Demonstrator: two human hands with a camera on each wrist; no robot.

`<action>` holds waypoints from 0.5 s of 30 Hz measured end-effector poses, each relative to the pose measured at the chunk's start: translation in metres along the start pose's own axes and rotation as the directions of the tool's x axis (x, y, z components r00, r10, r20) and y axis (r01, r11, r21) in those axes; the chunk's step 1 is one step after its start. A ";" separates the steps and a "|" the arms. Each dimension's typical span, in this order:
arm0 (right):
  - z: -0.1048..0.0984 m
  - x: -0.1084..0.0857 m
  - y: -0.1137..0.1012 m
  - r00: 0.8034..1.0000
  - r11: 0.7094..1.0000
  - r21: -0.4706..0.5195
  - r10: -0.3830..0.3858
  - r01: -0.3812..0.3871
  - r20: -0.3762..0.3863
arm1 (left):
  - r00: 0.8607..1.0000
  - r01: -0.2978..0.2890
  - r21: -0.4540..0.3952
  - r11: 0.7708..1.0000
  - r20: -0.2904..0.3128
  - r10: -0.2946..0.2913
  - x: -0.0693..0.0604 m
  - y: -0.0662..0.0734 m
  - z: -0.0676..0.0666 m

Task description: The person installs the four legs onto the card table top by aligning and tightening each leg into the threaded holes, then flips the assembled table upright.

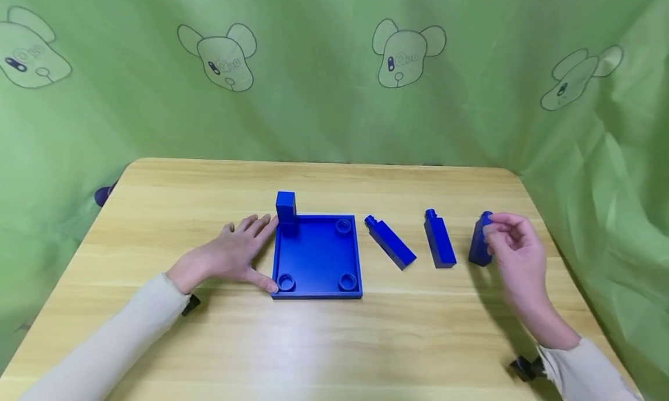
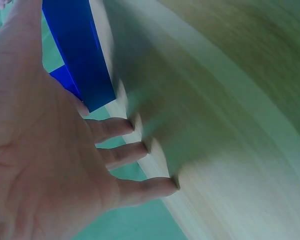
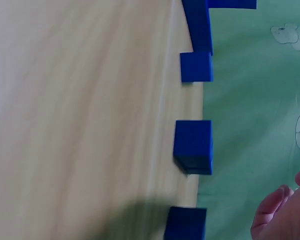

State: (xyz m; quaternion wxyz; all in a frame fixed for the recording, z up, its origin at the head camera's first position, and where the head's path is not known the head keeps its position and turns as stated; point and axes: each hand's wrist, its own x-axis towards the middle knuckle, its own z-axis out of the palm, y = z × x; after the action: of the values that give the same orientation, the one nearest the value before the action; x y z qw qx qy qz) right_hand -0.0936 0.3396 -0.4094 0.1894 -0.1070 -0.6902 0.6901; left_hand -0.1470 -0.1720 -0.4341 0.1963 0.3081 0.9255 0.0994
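Observation:
A blue square tray [image 1: 317,256] with raised edges has round sockets at three corners, and a blue square post [image 1: 286,206] stands upright at its far left corner. My left hand [image 1: 235,253] lies spread along the tray's left side, thumb at the near corner and index finger by the post. Beside the tray, two blue square posts with threaded ends, one slanted [image 1: 392,244] and one straighter [image 1: 441,241], lie on the table. At a third such post [image 1: 479,244], my right hand [image 1: 517,256] hovers with bent fingers near its threaded end; the right wrist view shows a gap between them.
The wooden table [image 1: 313,349] has rounded far corners. Behind it and at the sides hangs a green cloth [image 1: 319,116] printed with mouse heads. A dark object [image 1: 103,195] shows beyond the table's left edge.

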 end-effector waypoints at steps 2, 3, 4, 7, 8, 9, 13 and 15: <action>-0.008 -0.001 0.001 1.000 1.000 -0.016 0.026 -0.026 -0.017 | 1.000 -0.006 -0.005 1.000 -0.004 0.006 0.001 0.000 -0.001; -0.011 -0.001 0.002 0.999 0.999 -0.024 0.041 -0.042 -0.025 | 1.000 -0.010 -0.009 1.000 -0.005 0.010 0.002 0.001 -0.001; -0.015 -0.002 0.002 0.998 0.998 -0.032 0.061 -0.062 -0.032 | 1.000 -0.014 -0.012 1.000 -0.005 0.014 0.002 0.001 -0.002; -0.024 -0.001 0.005 0.990 0.988 -0.072 0.137 -0.139 -0.033 | 1.000 -0.013 -0.012 1.000 -0.002 0.013 0.002 0.002 -0.002; -0.026 0.000 0.007 0.986 0.981 -0.097 0.165 -0.167 -0.030 | 1.000 -0.011 -0.011 1.000 -0.003 0.011 0.002 0.001 -0.001; -0.029 0.000 0.009 0.982 0.972 -0.139 0.189 -0.191 -0.024 | 1.000 -0.010 -0.010 1.000 -0.004 0.010 0.001 0.001 -0.001; -0.037 0.004 0.018 0.964 0.893 -0.381 0.265 -0.237 0.020 | 1.000 -0.001 0.000 1.000 -0.006 0.001 0.000 -0.001 -0.001; -0.039 0.005 0.023 0.957 0.837 -0.498 0.287 -0.227 0.047 | 1.000 -0.004 0.001 1.000 -0.012 0.004 -0.001 -0.001 -0.002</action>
State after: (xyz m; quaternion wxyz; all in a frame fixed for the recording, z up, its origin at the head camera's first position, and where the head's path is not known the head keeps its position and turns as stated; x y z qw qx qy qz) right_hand -0.0848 0.3783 -0.4321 0.0202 -0.2015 -0.8310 0.5181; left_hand -0.1480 -0.1735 -0.4329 0.1905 0.3094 0.9261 0.1012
